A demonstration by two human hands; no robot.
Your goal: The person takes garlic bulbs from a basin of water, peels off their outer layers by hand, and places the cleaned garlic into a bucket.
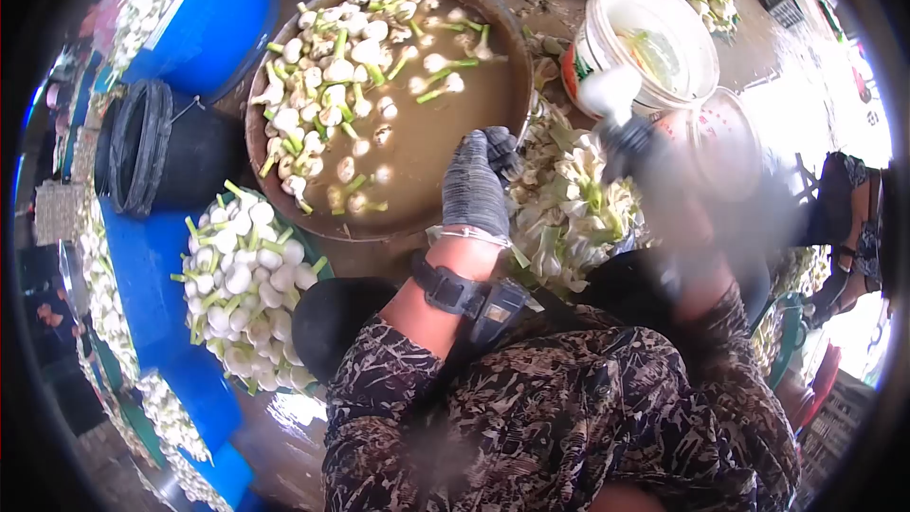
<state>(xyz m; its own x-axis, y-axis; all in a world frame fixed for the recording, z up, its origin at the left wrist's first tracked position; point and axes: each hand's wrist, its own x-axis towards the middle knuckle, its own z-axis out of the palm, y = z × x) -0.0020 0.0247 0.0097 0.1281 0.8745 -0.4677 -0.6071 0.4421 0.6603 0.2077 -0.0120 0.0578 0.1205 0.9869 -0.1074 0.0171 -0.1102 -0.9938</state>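
My left hand (pixel 477 182), in a grey knit glove, is at the near right rim of a wide round basin (pixel 526 85) of brown water. Its fingers are curled, and anything inside them is hidden. Garlic bulbs (pixel 327 95) with short green stems float in the basin, mostly at its left side. My right hand (pixel 630 140), gloved and smeared by motion, is to the right, with a blurred white garlic bulb (pixel 609 93) at its fingers. Below and between both hands lies a heap of peeled garlic skins (pixel 578 199).
A white bucket (pixel 654 0) with some liquid stands beyond my right hand, beside another whitish container (pixel 725 142). Cleaned garlic (pixel 251 284) is piled at my left. A black bucket (pixel 180 147) and blue tubs (pixel 204 24) stand farther left. Someone's sandalled foot (pixel 839 275) is at the right.
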